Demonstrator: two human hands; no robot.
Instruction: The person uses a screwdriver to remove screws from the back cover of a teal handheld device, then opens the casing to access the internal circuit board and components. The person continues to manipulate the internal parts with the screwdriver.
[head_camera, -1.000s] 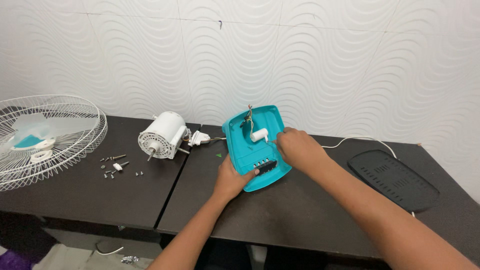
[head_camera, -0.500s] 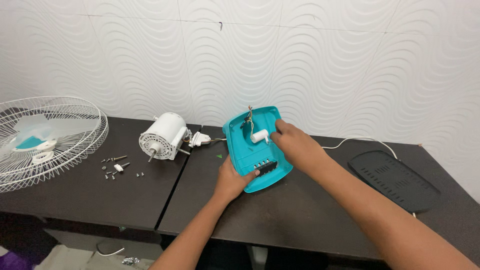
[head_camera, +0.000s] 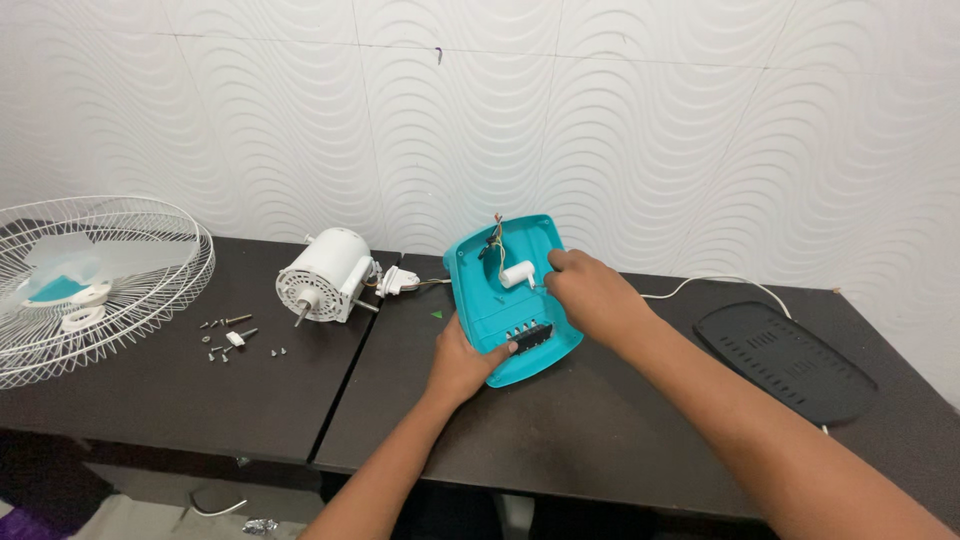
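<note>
While two hands (head_camera: 460, 365) (head_camera: 590, 295) hold one teal housing (head_camera: 490, 300): one motor (head_camera: 322, 275), one grille (head_camera: 90, 280).

The fan grille (head_camera: 80, 285) is cut off at the left edge; the screws (head_camera: 232, 338) are too small to tell apart.

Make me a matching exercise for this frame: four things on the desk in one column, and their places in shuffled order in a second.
Things:
1. white motor
2. teal housing
3. black grille plate
4. wire fan guard

Places:
A. far left edge of the table
B. far right, beside the white cable
C. between the two hands
D. left of centre, above the loose screws

Pairs: 1-D, 2-C, 3-B, 4-A. The left hand grips the housing's lower edge; the right hand is at the white part inside it.
</note>
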